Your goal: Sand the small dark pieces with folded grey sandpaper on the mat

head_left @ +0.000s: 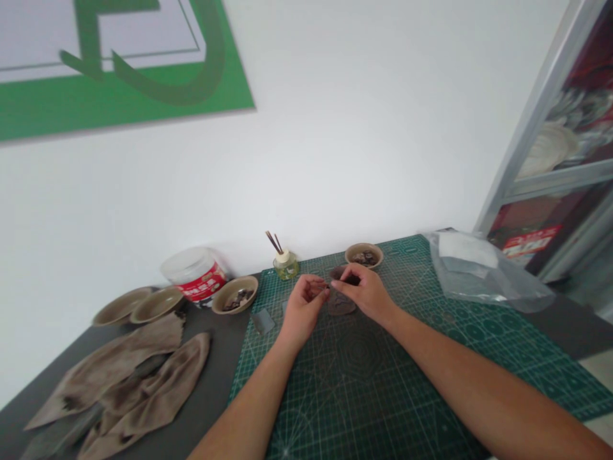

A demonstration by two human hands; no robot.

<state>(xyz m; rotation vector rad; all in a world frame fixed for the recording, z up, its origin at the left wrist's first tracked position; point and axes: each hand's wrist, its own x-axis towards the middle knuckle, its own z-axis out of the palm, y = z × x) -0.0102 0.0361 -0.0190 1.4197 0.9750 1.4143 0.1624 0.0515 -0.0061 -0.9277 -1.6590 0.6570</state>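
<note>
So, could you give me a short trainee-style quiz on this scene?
1. True or false: the left hand and right hand pinch one small piece together.
2. What stands at the far left corner of the mat? A: tub. B: reed bottle. C: bag.
3. Fill in: the cloths lie to the ___ of the mat.
Key: 1 true; 2 B; 3 left.

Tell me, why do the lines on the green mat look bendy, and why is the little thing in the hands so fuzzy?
Head view: the wide lens bends the grid on the green mat; soft, even light leaves hardly any shadows; the small dark piece pinched between the left hand and the right hand is tiny and blurred.
</note>
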